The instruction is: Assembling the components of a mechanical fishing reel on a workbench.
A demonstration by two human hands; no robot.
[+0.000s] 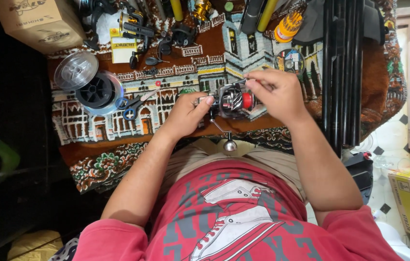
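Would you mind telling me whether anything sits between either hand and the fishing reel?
Nothing visible does. The left hand already grips the fishing reel from its side, and the right hand holds it from the other, fingers pinching at its top. The reel is up off the patterned cloth.

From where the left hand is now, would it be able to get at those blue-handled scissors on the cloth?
Probably yes. The left hand is holding the fishing reel, but the scissors lie just beside it on the patterned cloth, uncovered, with nothing between them. It would have to let go of the reel first.
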